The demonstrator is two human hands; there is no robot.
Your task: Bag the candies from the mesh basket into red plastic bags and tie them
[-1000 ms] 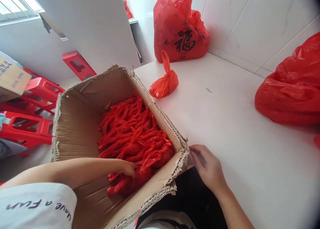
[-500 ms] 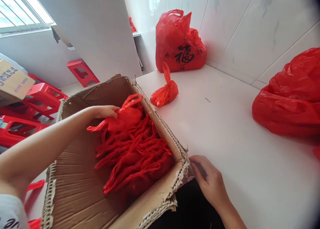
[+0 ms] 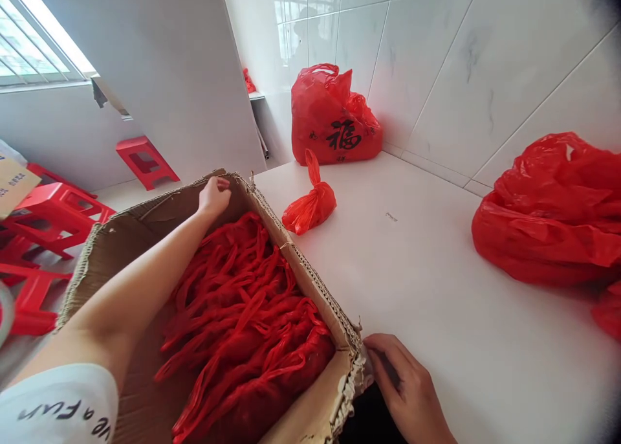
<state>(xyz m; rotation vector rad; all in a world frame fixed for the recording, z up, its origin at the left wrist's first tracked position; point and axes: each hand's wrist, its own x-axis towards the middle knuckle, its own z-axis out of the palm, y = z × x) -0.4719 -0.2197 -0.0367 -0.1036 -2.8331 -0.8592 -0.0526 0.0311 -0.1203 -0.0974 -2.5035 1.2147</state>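
A deep cardboard box [image 3: 320,282] with ragged cut edges holds a pile of knotted red plastic bags [image 3: 242,301]. My left hand [image 3: 215,197] hovers inside its far end, above the bags and near the back wall, fingers loosely bent and apart, with nothing visible in them. At the near right corner, my right hand [image 3: 407,382] pinches the box's torn edge; its fingertips are partly hidden. Just beyond the box's right wall, a small tied red bag [image 3: 313,208] lies on the white tabletop [image 3: 412,269].
A big red bag with black characters [image 3: 334,120] stands against the tiled wall [image 3: 436,62]. Another large red bag [image 3: 548,217] slumps at the right. Red plastic stools [image 3: 58,211] and a carton [image 3: 14,182] are on the left, below a barred window [image 3: 39,36].
My left hand has let go of a red bag, which now lies among the pile, and moved toward the box's far end. The view has shifted slightly; my right hand stays at the corner.
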